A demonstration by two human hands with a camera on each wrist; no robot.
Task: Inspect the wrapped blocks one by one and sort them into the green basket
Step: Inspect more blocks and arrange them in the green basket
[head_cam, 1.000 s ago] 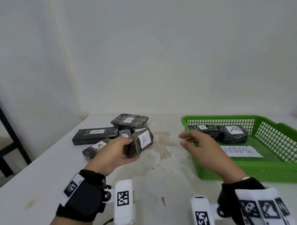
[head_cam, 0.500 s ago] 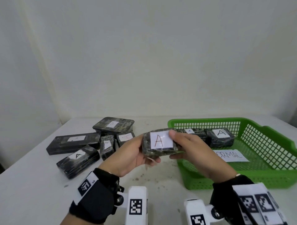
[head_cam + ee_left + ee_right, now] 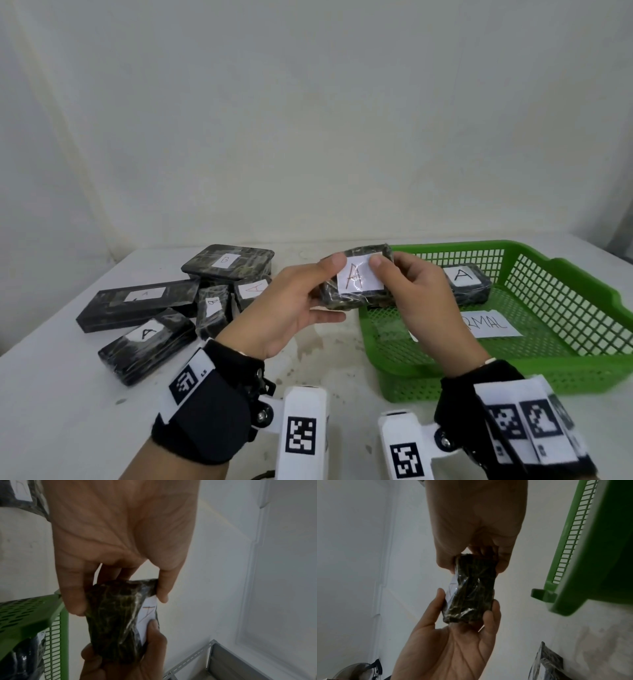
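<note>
Both hands hold one wrapped block [image 3: 356, 279] in the air above the white surface [image 3: 61, 394], just at the near-left corner of the green basket [image 3: 565, 366]. The left hand [image 3: 291, 308] grips the block's left end, thumb on top beside the white label [image 3: 358, 277] marked "A" and fingers [image 3: 73, 599] curled underneath. The right hand [image 3: 421, 301] grips the right end the same way, its thumb resting on the label's edge. Inside the basket another block labelled "A" [image 3: 466, 282] lies against the far wall, next to a paper slip [image 3: 493, 323] whose visible letters read "RMAL". To the left on the surface lies a cluster of five more wrapped blocks [image 3: 147, 342], their labels showing "A" or "B".
</note>
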